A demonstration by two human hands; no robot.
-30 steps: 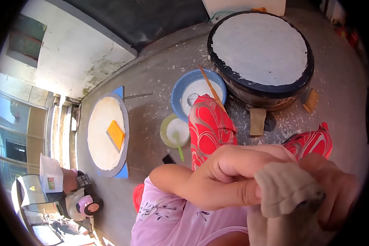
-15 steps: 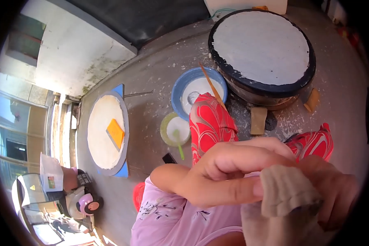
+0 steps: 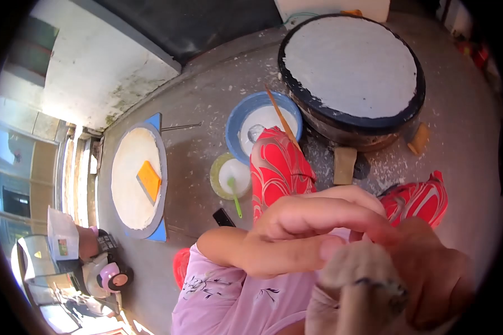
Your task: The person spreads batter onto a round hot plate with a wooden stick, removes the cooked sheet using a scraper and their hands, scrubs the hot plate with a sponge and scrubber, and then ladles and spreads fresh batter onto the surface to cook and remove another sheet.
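Observation:
Close to the camera hangs a piece of beige cloth (image 3: 357, 268), gathered and folded over, with a dark marking along one edge; its full shape is cut off below. My left hand (image 3: 313, 229) reaches in from the left with bent fingers, thumb pressed against the top of the cloth. On the other side, my right hand (image 3: 430, 273) is curled and partly blurred, its fingertips meeting those of my left hand above the cloth. Part of the right hand's grip is hidden. Both hands are over my lap, in front of the red patterned trousers (image 3: 279, 167).
A round black-rimmed griddle (image 3: 352, 67) carries a white sheet. Nearby are a blue basin (image 3: 235, 125) with white liquid and a wooden stick (image 3: 282, 114), a green bowl (image 3: 217, 181) with a green ladle (image 3: 235, 198), a phone (image 3: 223, 217), and an orange scraper (image 3: 150, 180) on round pale sheets (image 3: 129, 184).
Both hands and the cloth have shifted a little left. The cloth has turned and sits lower, and the fingertips now meet above it. The view has moved slightly.

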